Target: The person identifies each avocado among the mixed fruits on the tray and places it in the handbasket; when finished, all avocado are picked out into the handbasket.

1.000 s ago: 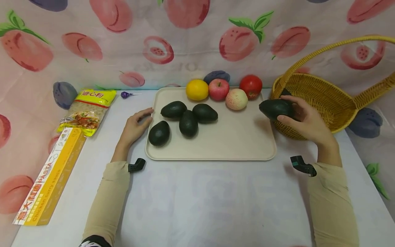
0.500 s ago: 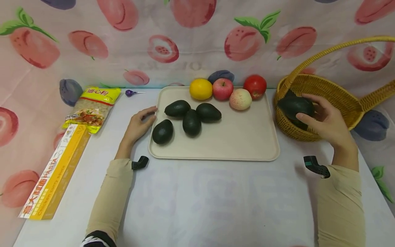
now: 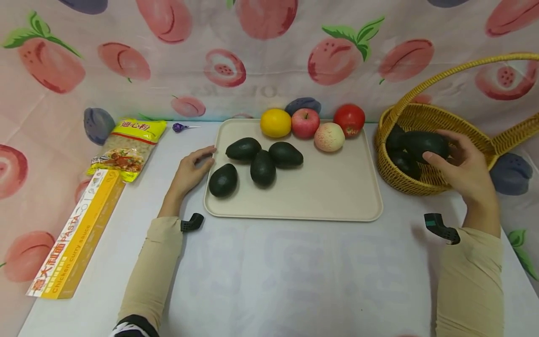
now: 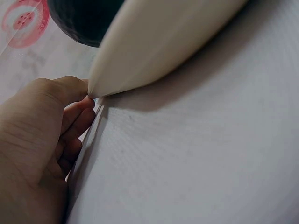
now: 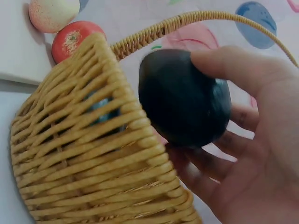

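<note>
My right hand (image 3: 467,171) grips a dark green avocado (image 3: 424,144) by its thick end, thumb on one side and fingers on the other. It holds the avocado over the wicker basket (image 3: 414,186), beside the rim in the right wrist view. Other avocados (image 3: 405,164) lie inside the basket, partly covered by the held one. On the beige tray (image 3: 320,196) rest several avocados (image 3: 263,168) at the left. My left hand (image 3: 191,171) lies on the table with its fingertips at the tray's left edge; the left wrist view shows them touching the rim.
A lemon (image 3: 275,123), an apple (image 3: 305,123), a pale peach (image 3: 329,137) and a red round fruit (image 3: 349,120) sit along the tray's back edge. At the left are a pasta bag (image 3: 128,147), a pasta box (image 3: 77,238) and a lollipop (image 3: 178,127). The basket's tall handle (image 3: 455,68) arches above it.
My right hand has carried the avocado rightward from the tray's right edge to over the basket's opening. The left hand stays at the tray's edge, and the view has shifted slightly.
</note>
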The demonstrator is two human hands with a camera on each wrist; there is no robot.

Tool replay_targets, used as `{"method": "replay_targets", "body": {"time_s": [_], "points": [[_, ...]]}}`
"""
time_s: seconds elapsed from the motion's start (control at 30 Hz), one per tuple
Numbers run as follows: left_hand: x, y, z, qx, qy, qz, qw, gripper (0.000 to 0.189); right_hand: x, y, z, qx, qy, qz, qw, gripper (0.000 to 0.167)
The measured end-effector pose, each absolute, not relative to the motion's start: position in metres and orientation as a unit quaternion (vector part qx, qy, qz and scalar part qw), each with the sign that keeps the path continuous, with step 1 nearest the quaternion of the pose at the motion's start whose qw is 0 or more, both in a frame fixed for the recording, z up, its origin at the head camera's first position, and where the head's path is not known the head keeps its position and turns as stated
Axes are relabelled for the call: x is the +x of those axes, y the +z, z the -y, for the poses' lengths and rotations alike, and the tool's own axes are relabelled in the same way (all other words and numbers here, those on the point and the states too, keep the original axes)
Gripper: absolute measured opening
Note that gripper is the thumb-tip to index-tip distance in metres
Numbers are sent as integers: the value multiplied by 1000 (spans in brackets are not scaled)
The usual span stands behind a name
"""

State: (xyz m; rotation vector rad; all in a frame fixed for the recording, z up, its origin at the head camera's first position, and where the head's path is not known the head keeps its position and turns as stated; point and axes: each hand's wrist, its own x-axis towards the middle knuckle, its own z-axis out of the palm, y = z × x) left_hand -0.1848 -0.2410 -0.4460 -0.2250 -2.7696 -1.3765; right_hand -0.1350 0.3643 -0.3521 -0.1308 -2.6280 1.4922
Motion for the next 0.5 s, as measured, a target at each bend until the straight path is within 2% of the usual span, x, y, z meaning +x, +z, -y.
{"method": "replay_targets", "body": {"time_s": [0.13, 0.33, 0.5], "points": [[-185, -448, 242, -76, -442, 894, 24, 38, -138, -354, -365, -98, 497, 860, 66, 60], [-185, -448, 242, -78, -442, 893, 24, 38, -143, -357, -365, -186, 473, 860, 40, 63], [-186, -447, 241, -80, -441, 893, 25, 38, -144, -359, -364, -216, 448, 867, 39, 64]]}}
